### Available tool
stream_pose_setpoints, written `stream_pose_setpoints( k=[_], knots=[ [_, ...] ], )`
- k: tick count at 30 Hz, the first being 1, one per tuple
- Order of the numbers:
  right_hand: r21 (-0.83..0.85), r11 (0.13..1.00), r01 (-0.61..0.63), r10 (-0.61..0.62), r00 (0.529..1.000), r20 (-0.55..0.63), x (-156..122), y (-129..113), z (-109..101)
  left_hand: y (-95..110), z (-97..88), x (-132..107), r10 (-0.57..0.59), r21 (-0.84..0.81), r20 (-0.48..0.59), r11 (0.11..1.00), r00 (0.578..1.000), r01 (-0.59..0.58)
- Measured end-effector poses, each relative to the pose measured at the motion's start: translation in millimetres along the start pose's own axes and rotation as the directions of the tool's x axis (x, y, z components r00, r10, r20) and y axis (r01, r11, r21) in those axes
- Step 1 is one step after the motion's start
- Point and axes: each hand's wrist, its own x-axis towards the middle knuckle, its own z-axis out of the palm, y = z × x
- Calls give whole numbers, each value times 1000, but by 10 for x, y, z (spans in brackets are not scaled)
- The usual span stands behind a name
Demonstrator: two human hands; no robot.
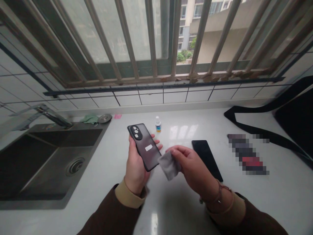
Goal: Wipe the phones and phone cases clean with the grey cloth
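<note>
Phone in a dark case sits held in my left hand, in the middle of the frame. My right hand pinches a gray cloth just beside it. Small bottle stands behind them, and a black phone lies on the worktop.

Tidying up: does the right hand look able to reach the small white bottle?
Probably yes: the white bottle stands near the right hand pinching a grey cloth, across bare countertop; the left hand gripping a black phone sits aside.
</note>
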Motion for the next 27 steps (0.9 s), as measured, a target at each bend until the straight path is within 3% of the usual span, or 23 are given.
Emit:
stream_pose_setpoints(
  k=[1, 3, 6, 8, 10, 13, 15, 19, 22, 25, 27],
  knots=[
    [9, 999, 50, -48, 987, -150, 34, -19, -48, 7, 25, -11, -31, 25, 24, 999, 999, 30],
    [-83, 982, 168, -186, 914, -360, 90, -74, -143, 5, 62, -56, -133, 91, 96, 988, 986, 124],
    [-467, 841, 272, -482, 769, -419, 98, -159, -215, -51, 71, -141, -319, 178, 227, 942, 920, 283],
    [-670, 679, 299, -624, 717, -311, 59, -176, -189, -120, 52, -177, -408, 222, 290, 908, 865, 354],
    [-741, 540, 400, -684, 721, -109, 15, -147, -119, -193, 31, -184, -433, 239, 300, 897, 850, 372],
    [-686, 428, 589, -664, 720, 204, -25, -62, -17, -266, 24, -151, -367, 177, 245, 927, 897, 331],
    [-646, 397, 652, -633, 705, 321, -34, -18, 17, -271, 30, -118, -339, 111, 211, 940, 917, 322],
    [-577, 374, 726, -576, 669, 470, -53, -1, 23, -194, 19, -62, -403, 91, 160, 915, 901, 393],
    [-492, 396, 775, -522, 631, 573, -95, -30, 39, -102, -2, -15, -364, 142, 101, 926, 926, 349],
    [-411, 496, 765, -439, 630, 641, -161, -77, 90, -10, -16, 50, -328, 180, 24, 931, 944, 319],
    [-362, 602, 712, -390, 657, 645, -204, -104, 125, 34, -22, 88, -306, 183, -11, 935, 952, 303]
  ],
)
